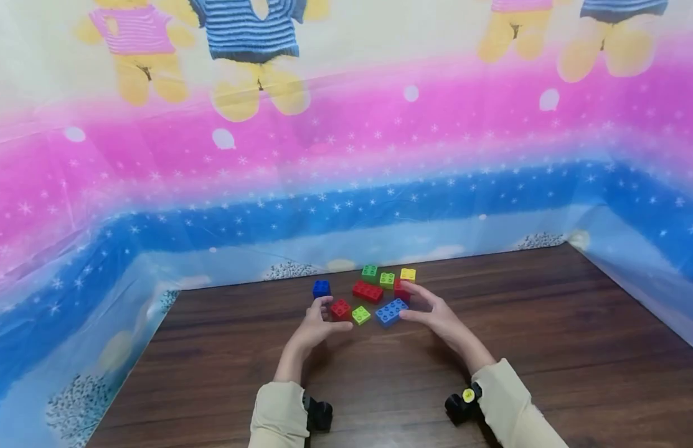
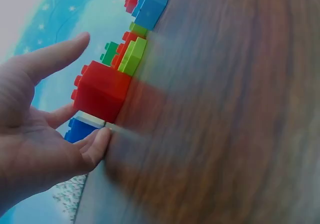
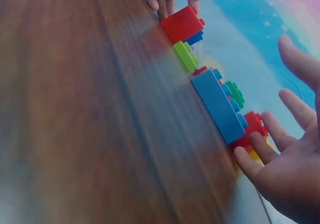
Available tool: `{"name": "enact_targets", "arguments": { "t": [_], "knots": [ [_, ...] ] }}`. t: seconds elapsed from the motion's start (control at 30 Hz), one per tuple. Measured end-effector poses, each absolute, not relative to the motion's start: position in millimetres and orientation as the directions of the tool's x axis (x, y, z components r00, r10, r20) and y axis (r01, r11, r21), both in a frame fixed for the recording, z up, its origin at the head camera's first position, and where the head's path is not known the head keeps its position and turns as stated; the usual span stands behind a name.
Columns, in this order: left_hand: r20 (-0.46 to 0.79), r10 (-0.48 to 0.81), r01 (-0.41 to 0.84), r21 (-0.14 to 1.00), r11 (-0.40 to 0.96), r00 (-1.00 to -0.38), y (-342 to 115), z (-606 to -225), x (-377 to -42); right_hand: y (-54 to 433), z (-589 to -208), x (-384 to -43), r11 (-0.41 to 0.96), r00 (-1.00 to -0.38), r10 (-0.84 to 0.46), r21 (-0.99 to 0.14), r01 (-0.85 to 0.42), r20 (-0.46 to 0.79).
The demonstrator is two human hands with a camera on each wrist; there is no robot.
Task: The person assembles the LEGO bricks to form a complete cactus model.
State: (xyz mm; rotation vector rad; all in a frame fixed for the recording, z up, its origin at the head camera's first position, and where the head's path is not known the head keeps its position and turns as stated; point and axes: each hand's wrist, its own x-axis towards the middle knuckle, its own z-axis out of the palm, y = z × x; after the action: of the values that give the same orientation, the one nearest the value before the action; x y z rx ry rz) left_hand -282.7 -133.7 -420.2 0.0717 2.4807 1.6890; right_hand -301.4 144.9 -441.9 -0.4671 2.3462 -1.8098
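My left hand (image 1: 312, 328) is beside a square red brick (image 1: 341, 309), its thumb and fingers spread apart near it. In the left wrist view that red brick (image 2: 102, 89) shows between thumb and fingers; whether they touch it I cannot tell. A dark blue brick (image 1: 321, 287) lies just beyond those fingers. My right hand (image 1: 440, 318) spreads its fingers at the right of the group. Its thumb is near the long blue brick (image 1: 391, 312), and its fingers partly hide another red brick (image 1: 399, 290). A small lime brick (image 1: 360, 315) lies between the hands.
Behind the front bricks lie a long red brick (image 1: 367, 291), a green brick (image 1: 370, 272), a lime brick (image 1: 387, 280) and a yellow brick (image 1: 408, 274). The brown wooden table (image 1: 223, 361) meets a printed cloth backdrop (image 1: 346, 205) at its back and sides.
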Motion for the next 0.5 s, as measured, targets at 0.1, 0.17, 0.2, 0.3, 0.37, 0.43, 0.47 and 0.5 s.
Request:
{"name": "enact_targets", "arguments": {
  "t": [0.1,0.17,0.2,0.3,0.37,0.43,0.47,0.5],
  "knots": [
    [-0.102,0.090,-0.067,0.943,0.325,-0.991,-132,-425,-286,142,-446,-307,0.228,-0.941,-0.331,-0.961,-0.156,0.074],
    [-0.115,0.070,-0.090,0.954,0.285,-0.991,-129,-427,-288,140,-447,-312,0.248,-0.945,-0.318,-0.955,-0.161,0.077],
    [-0.122,0.060,-0.102,0.959,0.266,-0.991,-128,-427,-288,139,-447,-314,0.260,-0.948,-0.309,-0.952,-0.162,0.077],
    [-0.140,0.037,-0.128,0.966,0.223,-0.990,-124,-427,-288,138,-448,-318,0.272,-0.958,-0.280,-0.952,-0.143,0.063],
    [-0.147,0.026,-0.138,0.966,0.221,-0.989,-123,-426,-287,137,-449,-320,0.271,-0.960,-0.275,-0.954,-0.127,0.049],
    [-0.141,0.021,-0.133,0.965,0.226,-0.990,-124,-426,-287,136,-451,-321,0.255,-0.962,-0.272,-0.961,-0.108,0.036],
    [-0.137,0.019,-0.129,0.964,0.231,-0.990,-124,-427,-287,135,-452,-321,0.251,-0.961,-0.277,-0.963,-0.102,0.029],
    [-0.129,0.016,-0.122,0.964,0.238,-0.991,-125,-427,-287,135,-453,-321,0.251,-0.957,-0.289,-0.963,-0.101,0.025]
  ]
}}
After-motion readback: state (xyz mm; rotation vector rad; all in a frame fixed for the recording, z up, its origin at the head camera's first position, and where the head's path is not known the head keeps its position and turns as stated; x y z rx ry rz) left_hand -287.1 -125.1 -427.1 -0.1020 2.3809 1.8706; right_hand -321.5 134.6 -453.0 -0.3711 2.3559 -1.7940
